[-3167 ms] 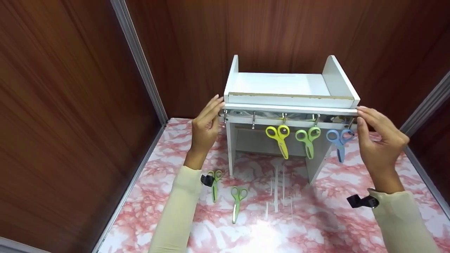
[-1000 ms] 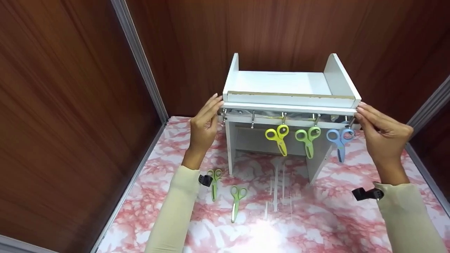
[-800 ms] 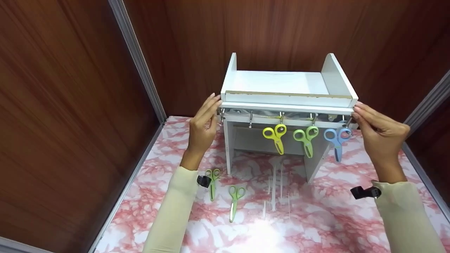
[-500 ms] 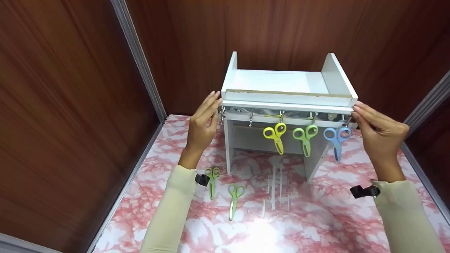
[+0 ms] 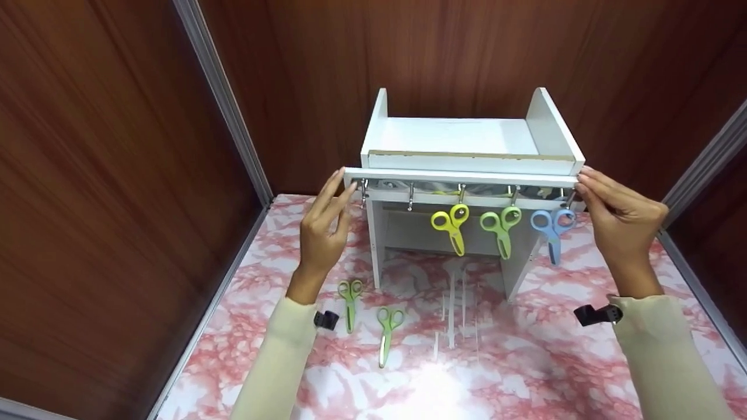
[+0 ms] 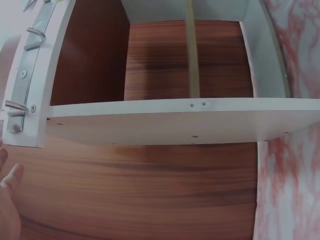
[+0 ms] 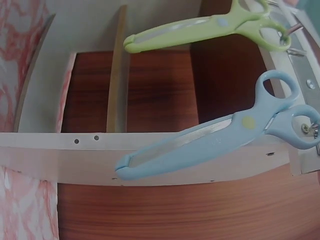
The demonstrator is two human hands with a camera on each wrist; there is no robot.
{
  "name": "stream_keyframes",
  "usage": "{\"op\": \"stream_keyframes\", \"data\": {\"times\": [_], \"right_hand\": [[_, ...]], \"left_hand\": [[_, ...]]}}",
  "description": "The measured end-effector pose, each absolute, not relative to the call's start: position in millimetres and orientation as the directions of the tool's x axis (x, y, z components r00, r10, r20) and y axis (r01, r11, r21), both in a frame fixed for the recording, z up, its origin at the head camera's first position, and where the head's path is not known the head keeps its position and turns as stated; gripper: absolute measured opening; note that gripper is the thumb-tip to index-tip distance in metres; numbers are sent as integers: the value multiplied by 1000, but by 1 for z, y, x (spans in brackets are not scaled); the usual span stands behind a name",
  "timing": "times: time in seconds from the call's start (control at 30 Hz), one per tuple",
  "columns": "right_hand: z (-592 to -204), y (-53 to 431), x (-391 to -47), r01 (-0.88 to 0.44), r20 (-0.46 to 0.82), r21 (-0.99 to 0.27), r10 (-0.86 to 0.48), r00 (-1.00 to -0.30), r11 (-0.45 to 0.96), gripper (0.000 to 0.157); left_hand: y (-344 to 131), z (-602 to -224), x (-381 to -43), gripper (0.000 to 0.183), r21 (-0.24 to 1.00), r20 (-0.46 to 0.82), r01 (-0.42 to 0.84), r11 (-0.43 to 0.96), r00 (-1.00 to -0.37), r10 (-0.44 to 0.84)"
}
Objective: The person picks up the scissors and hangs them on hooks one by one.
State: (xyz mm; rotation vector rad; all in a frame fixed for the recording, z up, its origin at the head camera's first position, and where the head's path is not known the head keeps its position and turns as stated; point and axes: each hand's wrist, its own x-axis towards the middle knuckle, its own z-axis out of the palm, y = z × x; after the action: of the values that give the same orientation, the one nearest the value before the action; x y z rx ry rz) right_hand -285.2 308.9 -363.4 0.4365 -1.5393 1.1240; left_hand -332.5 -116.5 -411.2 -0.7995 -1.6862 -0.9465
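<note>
A white hook rail [image 5: 379, 174] with a metal strip of hooks runs across the front of a white shelf unit [image 5: 484, 133]. Its left end juts out past the unit's side. My left hand [image 5: 321, 239] touches that end with extended fingertips, the thumb apart and lower. At the other end, my right hand [image 5: 627, 230] pinches the rail between thumb and fingers. Yellow scissors [image 5: 455, 236], green scissors [image 5: 502, 233] and blue scissors [image 5: 552, 236] hang from the hooks. The two leftmost hooks [image 6: 17, 107] carry nothing.
Two green scissors [image 5: 350, 306] lie on the pink-and-white marbled table [image 5: 280, 344], below the left hand. Thin white strips or streaks [image 5: 451, 309] show on the tabletop before the unit. Brown wood-look panels [image 5: 105, 175] enclose the left and back.
The rail's left end has come out from the unit, from flush with its side, and my left hand has moved left and down with it. The right hand keeps its place at the other end.
</note>
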Motion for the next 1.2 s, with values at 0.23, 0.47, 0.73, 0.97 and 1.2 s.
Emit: {"op": "stream_keyframes", "data": {"times": [0.23,0.47,0.73,0.97,1.2], "right_hand": [[-362,307,-285,-769,903,-421,298,-308,480,19],[-363,308,-286,-777,902,-420,310,-301,469,17],[-362,306,-283,-763,906,-419,287,-312,492,20],[-362,305,-283,-764,901,-426,302,-311,484,19],[-362,305,-283,-758,903,-424,299,-310,496,20]], "left_hand": [[-125,-429,-318,41,230,954,824,518,-296,47],[-126,-446,-308,43,223,955,816,533,-293,50],[-130,-467,-298,42,226,956,815,534,-289,37],[-131,-486,-289,36,236,952,821,519,-302,45],[-129,-505,-279,40,256,943,822,509,-327,53]]}}
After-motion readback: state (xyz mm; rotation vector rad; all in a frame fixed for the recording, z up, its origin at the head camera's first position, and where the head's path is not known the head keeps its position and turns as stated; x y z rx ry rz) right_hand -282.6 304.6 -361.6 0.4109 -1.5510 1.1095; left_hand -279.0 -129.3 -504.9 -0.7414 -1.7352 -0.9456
